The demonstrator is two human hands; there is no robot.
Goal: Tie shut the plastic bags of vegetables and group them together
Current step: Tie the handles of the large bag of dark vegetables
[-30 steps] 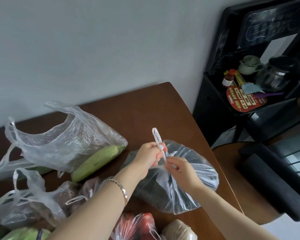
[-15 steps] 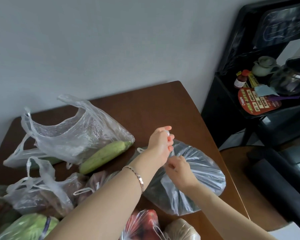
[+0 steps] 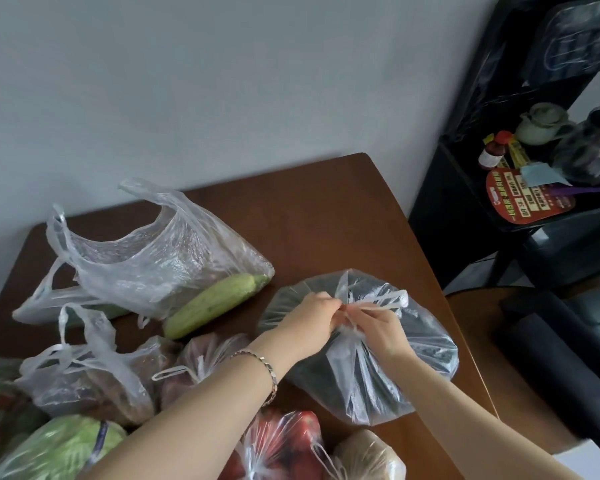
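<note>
The left hand [image 3: 310,322] and the right hand [image 3: 378,329] meet fingertip to fingertip over the gathered neck of a clear bag [image 3: 420,362]. Each hand's fingers are curled and pinch the bag's thin white handles [image 3: 388,301], which are twisted together between them; one loop sticks out to the right above the right hand. A metal bracelet [image 3: 270,372] sits on the left wrist.

The clear bag holds something dark (too shadowed to name) and lies on the table [image 3: 326,220] close to its right edge, about midway along it.

To the left of the hands, toward the table's far left corner, an open bag [image 3: 160,258] gapes with its handles untied, and a pale green gourd [image 3: 215,303] pokes out of its lower end. Nearer the left edge a second untied bag [image 3: 94,379] holds brownish produce. Just beside it, under the left forearm, lies a knotted bag [image 3: 194,368] of reddish contents.

Along the near edge lie a bag of leafy greens [image 3: 59,445], a knotted bag of red produce [image 3: 288,441] and a bag with something beige [image 3: 368,455].

Beyond the right edge stands a black shelf [image 3: 458,209] against the wall, carrying a pale teapot [image 3: 541,124], a small red-capped bottle [image 3: 492,154] and a dark glass pot [image 3: 593,154].
</note>
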